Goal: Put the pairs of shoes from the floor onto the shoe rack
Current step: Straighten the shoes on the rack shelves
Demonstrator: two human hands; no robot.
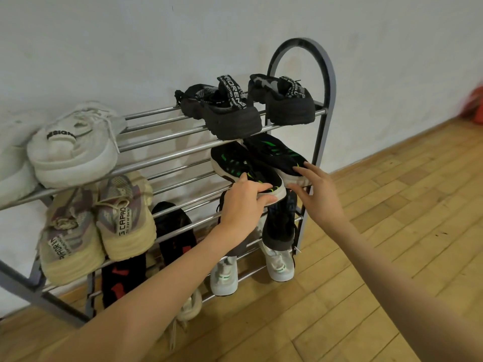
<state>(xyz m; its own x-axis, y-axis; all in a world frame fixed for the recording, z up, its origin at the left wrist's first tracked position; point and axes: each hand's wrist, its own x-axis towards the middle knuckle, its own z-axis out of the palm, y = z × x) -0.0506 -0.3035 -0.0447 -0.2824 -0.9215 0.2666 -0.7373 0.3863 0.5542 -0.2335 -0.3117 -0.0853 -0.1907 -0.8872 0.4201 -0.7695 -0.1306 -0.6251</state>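
A grey metal shoe rack (329, 105) with chrome bars stands against the white wall. On its second shelf at the right lie two black sneakers with green stripes. My left hand (243, 207) grips the heel of the left black-green sneaker (235, 163). Just right of it, my right hand (317, 193) is spread, its fingertips touching the heel of the right black-green sneaker (277, 152). A black pair (230, 111) sits on the top shelf above them.
White sneakers (73, 150) lie on the top shelf at left. Beige sneakers (122, 220) are on the second shelf, black-red shoes (175, 231) and a white pair (278, 265) lower down. Wooden floor (392, 231) stretches right, with a red object (475, 105) by the wall.
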